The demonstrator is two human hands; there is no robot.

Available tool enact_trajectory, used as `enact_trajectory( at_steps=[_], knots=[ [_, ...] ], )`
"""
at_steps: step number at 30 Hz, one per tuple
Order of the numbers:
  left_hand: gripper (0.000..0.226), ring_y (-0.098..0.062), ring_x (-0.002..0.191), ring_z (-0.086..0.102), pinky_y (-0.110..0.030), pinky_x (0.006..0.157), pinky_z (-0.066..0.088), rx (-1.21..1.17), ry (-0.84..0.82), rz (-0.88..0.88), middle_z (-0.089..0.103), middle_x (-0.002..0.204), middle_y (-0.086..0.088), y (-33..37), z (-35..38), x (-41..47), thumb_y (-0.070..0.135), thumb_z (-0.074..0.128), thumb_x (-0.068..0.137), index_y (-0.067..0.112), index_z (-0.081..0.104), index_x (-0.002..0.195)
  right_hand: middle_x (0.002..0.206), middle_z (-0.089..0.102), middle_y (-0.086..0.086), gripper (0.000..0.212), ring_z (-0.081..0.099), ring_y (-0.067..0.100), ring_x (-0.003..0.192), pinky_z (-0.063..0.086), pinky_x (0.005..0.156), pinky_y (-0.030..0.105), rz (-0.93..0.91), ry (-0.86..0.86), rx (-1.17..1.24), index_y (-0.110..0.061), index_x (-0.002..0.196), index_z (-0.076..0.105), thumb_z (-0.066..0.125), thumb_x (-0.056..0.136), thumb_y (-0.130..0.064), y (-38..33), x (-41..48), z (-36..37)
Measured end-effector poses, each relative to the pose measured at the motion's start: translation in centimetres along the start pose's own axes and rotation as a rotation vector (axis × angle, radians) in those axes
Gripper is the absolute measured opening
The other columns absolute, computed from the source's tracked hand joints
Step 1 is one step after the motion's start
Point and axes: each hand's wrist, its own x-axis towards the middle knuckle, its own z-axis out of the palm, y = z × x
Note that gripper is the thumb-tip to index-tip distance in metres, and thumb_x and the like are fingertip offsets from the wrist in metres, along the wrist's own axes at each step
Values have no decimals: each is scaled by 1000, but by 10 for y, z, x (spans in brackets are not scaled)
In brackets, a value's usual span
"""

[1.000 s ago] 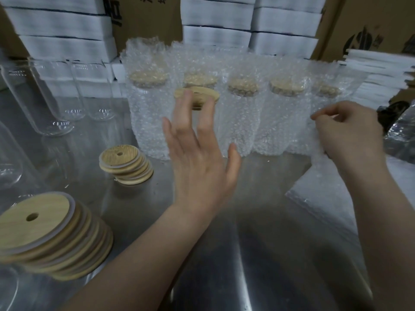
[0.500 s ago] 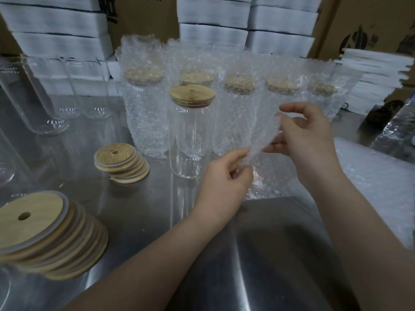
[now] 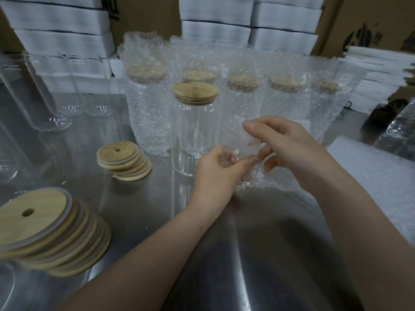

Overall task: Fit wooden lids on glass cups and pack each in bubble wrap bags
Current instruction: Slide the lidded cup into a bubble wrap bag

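On the steel table (image 3: 139, 221), a bubble wrap bag (image 3: 251, 176) is pinched at its edge by the left hand (image 3: 215, 173) and the right hand (image 3: 289, 149). Just behind, a glass cup (image 3: 195, 135) stands unwrapped, its wooden lid (image 3: 195, 92) fitted, before five wrapped cups (image 3: 244, 104).

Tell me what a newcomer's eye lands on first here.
At centre, the left hand and right hand pinch a bubble wrap bag between them. Just behind stands a bare glass cup with its wooden lid on, before a row of wrapped cups. At left lie lid stacks.
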Motion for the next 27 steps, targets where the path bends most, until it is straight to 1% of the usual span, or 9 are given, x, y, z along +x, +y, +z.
enact_trajectory(
  at_steps=[2,5,8,10,14,17,21,25,27],
  knots=[
    [34,-11,51,55,-21,50,43,22,8,13,56,59,-3,0,0,1,15,82,78,-1,52,79,89,69,-2,45,63,1,61,50,52,19,-5,-50,-28,-33,101,69,73,66,-60,-2,-3,1],
    [40,-19,61,55,-32,61,45,57,-10,14,53,71,-12,3,2,0,17,86,74,-8,57,87,85,67,1,29,61,1,59,49,52,17,-18,-69,-50,-33,102,68,80,75,-34,1,-2,1],
    [33,-11,52,57,-19,48,41,43,-34,-3,55,71,-15,4,2,-1,10,83,75,8,50,76,86,74,9,22,58,7,57,49,54,23,10,-23,-2,-24,97,72,71,83,-8,3,0,1],
    [29,-14,52,58,-17,40,36,40,-40,-22,56,67,-14,5,2,-2,15,76,83,3,50,79,75,74,-3,28,58,3,52,47,49,18,-3,22,-25,-23,92,74,62,85,1,5,3,1],
    [23,-33,60,52,-15,34,33,-4,-1,-47,51,73,-17,5,0,-1,12,62,95,-2,50,81,73,72,-13,41,65,-4,67,47,60,17,-66,150,-177,-31,79,70,49,86,3,12,7,1],
    [21,-30,54,53,-13,31,32,55,45,-49,52,70,-17,4,0,-1,3,62,92,10,46,80,71,66,-20,40,60,-10,65,39,58,2,-148,303,-345,-32,78,68,49,85,3,11,6,-1],
    [33,-19,37,55,-14,31,32,118,26,-51,63,59,-5,2,1,0,-4,52,92,28,60,97,99,73,-3,45,64,10,93,43,80,14,-277,450,-481,-19,100,75,44,82,9,3,0,-2],
    [31,-17,34,57,-13,30,29,129,71,-89,67,59,-4,2,1,1,3,50,94,27,66,84,115,68,-1,53,60,14,106,43,89,21,-375,501,-495,-18,112,70,43,78,12,-9,-7,2],
    [25,-20,35,57,-13,30,29,107,68,-112,67,59,-1,3,1,1,9,54,95,21,67,78,115,64,-4,50,58,13,105,45,88,20,-467,495,-362,-19,114,67,44,78,6,-21,-10,10]
  ],
)
